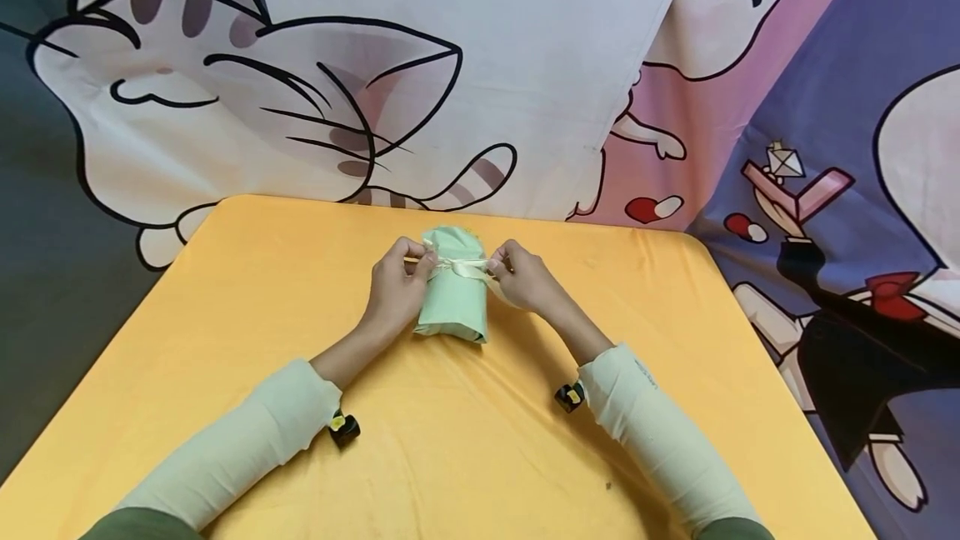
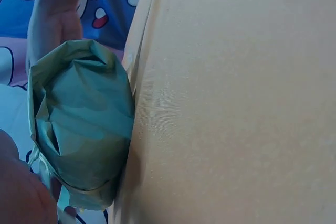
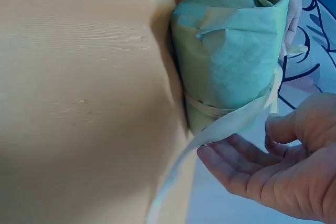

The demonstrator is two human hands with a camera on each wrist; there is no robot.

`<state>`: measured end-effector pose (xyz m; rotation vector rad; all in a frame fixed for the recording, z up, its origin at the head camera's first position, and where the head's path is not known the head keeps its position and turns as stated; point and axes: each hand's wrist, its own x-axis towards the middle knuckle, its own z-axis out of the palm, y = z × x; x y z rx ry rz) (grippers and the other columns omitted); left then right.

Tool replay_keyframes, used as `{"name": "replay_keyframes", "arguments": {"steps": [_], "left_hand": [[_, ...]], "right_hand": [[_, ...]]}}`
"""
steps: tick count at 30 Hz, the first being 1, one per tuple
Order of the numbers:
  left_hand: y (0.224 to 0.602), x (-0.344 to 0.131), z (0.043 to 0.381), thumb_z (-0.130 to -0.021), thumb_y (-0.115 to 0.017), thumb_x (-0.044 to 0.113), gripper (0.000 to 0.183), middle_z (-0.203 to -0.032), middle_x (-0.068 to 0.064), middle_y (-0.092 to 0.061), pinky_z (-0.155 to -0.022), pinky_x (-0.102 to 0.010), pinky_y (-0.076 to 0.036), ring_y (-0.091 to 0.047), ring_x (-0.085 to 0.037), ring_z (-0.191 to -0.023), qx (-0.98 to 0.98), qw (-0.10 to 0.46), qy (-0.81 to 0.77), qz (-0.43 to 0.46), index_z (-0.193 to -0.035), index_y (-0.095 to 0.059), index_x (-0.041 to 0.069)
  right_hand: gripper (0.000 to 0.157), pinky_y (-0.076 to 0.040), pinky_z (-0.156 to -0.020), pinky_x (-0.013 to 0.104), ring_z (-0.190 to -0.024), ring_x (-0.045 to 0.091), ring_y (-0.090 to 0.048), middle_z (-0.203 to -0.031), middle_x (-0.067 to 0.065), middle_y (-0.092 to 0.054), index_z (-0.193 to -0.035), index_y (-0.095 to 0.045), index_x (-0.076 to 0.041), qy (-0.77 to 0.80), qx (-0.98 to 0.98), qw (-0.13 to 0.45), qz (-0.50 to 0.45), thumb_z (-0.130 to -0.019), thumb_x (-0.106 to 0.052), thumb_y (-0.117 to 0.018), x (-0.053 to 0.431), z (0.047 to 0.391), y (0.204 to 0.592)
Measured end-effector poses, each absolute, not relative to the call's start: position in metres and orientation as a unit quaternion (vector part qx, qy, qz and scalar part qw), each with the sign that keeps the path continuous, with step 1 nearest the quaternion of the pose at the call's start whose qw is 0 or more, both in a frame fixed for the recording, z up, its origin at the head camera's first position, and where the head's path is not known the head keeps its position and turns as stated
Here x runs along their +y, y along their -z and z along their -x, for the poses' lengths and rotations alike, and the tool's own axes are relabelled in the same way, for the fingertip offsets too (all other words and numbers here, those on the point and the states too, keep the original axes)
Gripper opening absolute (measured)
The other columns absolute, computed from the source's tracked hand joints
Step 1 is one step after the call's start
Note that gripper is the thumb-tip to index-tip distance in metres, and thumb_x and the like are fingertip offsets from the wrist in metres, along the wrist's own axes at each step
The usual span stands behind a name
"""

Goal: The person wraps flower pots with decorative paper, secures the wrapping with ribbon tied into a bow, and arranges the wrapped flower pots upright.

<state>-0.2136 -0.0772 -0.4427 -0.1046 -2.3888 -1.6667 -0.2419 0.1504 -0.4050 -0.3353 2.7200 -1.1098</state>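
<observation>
A pale green paper-wrapped package [image 1: 454, 304] lies on the yellow table, with a cream ribbon [image 1: 467, 268] round it, knotted on top. At its left side my left hand [image 1: 399, 286] pinches the ribbon between thumb and fingers. On the other side my right hand [image 1: 525, 276] has thumb and forefinger together on the ribbon near the knot. From the right wrist, a loose ribbon tail [image 3: 181, 156] trails down past the fingertips of my right hand [image 3: 283, 166]. Folded paper closes the package end [image 2: 79, 98] in the left wrist view, where my left hand [image 2: 23, 192] is only partly visible.
A yellow cloth [image 1: 420, 448] covers the table. Behind it hangs a backdrop [image 1: 555, 90] with cartoon figures, close to the table's back edge. Small black devices sit at the left wrist [image 1: 345, 430] and right wrist [image 1: 570, 397].
</observation>
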Motion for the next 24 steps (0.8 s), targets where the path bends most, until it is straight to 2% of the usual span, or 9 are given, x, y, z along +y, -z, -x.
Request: {"name": "replay_keyframes", "arguments": {"steps": [3, 5, 7, 9, 15, 17, 20, 24], "left_hand": [[0.443, -0.080, 0.214, -0.118, -0.063, 0.023, 0.020, -0.132, -0.016, -0.075, -0.090, -0.040, -0.061, -0.077, -0.032, -0.113, -0.820, 0.102, 0.562, 0.039, -0.122, -0.064, 0.003], [0.443, -0.081, 0.214, -0.119, -0.061, 0.022, 0.021, -0.135, -0.019, -0.075, -0.095, -0.043, -0.061, -0.075, -0.034, -0.118, -0.821, 0.093, 0.561, 0.039, -0.123, -0.062, 0.001], [0.443, -0.082, 0.214, -0.119, -0.060, 0.021, 0.022, -0.136, -0.021, -0.074, -0.099, -0.044, -0.061, -0.074, -0.035, -0.122, -0.822, 0.085, 0.562, 0.033, -0.123, -0.062, 0.000], [0.442, -0.082, 0.215, -0.119, -0.061, 0.021, 0.023, -0.136, -0.023, -0.074, -0.100, -0.041, -0.062, -0.075, -0.035, -0.124, -0.817, 0.077, 0.571, 0.023, -0.123, -0.062, -0.002], [0.442, -0.083, 0.216, -0.119, -0.061, 0.021, 0.025, -0.130, -0.025, -0.078, -0.088, -0.025, -0.061, -0.078, -0.035, -0.119, -0.794, 0.047, 0.607, -0.013, -0.125, -0.064, -0.003], [0.443, -0.084, 0.216, -0.119, -0.061, 0.020, 0.025, -0.130, -0.025, -0.079, -0.091, -0.026, -0.063, -0.079, -0.036, -0.120, -0.786, 0.042, 0.616, -0.020, -0.125, -0.064, -0.004], [0.443, -0.085, 0.217, -0.119, -0.060, 0.018, 0.025, -0.132, -0.027, -0.079, -0.101, -0.035, -0.066, -0.079, -0.037, -0.123, -0.766, 0.031, 0.642, -0.023, -0.127, -0.062, -0.005], [0.442, -0.086, 0.218, -0.119, -0.060, 0.016, 0.022, -0.133, -0.028, -0.079, -0.108, -0.041, -0.065, -0.080, -0.031, -0.118, -0.742, 0.019, 0.670, -0.028, -0.126, -0.061, -0.005]], "right_hand": [[0.018, -0.060, -0.079, 0.032, -0.092, 0.025, -0.069, -0.119, 0.022, -0.073, -0.119, -0.056, -0.003, 0.450, 0.882, 0.117, 0.077, -0.120, -0.021, -0.054, 0.153, 0.241, 0.411], [0.018, -0.067, -0.090, 0.037, -0.104, 0.031, -0.077, -0.126, 0.028, -0.072, -0.119, -0.054, -0.001, 0.509, 0.848, 0.134, 0.052, -0.120, -0.019, -0.053, 0.154, 0.241, 0.416], [0.016, -0.068, -0.100, 0.043, -0.113, 0.036, -0.079, -0.131, 0.030, -0.069, -0.118, -0.052, 0.000, 0.550, 0.822, 0.144, 0.031, -0.120, -0.015, -0.051, 0.156, 0.241, 0.420], [0.013, -0.068, -0.104, 0.046, -0.113, 0.036, -0.079, -0.132, 0.030, -0.069, -0.117, -0.052, 0.000, 0.577, 0.802, 0.151, 0.015, -0.120, -0.012, -0.049, 0.157, 0.242, 0.424], [0.010, -0.069, -0.094, 0.035, -0.095, 0.021, -0.075, -0.129, 0.025, -0.069, -0.117, -0.053, 0.000, 0.612, 0.773, 0.165, -0.011, -0.120, -0.009, -0.048, 0.159, 0.244, 0.430], [0.011, -0.069, -0.093, 0.033, -0.093, 0.019, -0.074, -0.131, 0.025, -0.070, -0.119, -0.053, 0.000, 0.618, 0.768, 0.168, -0.015, -0.120, -0.010, -0.048, 0.159, 0.244, 0.431], [0.013, -0.069, -0.092, 0.034, -0.090, 0.016, -0.075, -0.131, 0.025, -0.072, -0.121, -0.053, 0.001, 0.626, 0.761, 0.170, -0.024, -0.120, -0.012, -0.049, 0.158, 0.244, 0.431], [0.014, -0.069, -0.092, 0.035, -0.089, 0.015, -0.077, -0.128, 0.024, -0.073, -0.122, -0.053, 0.001, 0.625, 0.762, 0.170, -0.026, -0.120, -0.013, -0.051, 0.157, 0.243, 0.431]]}}
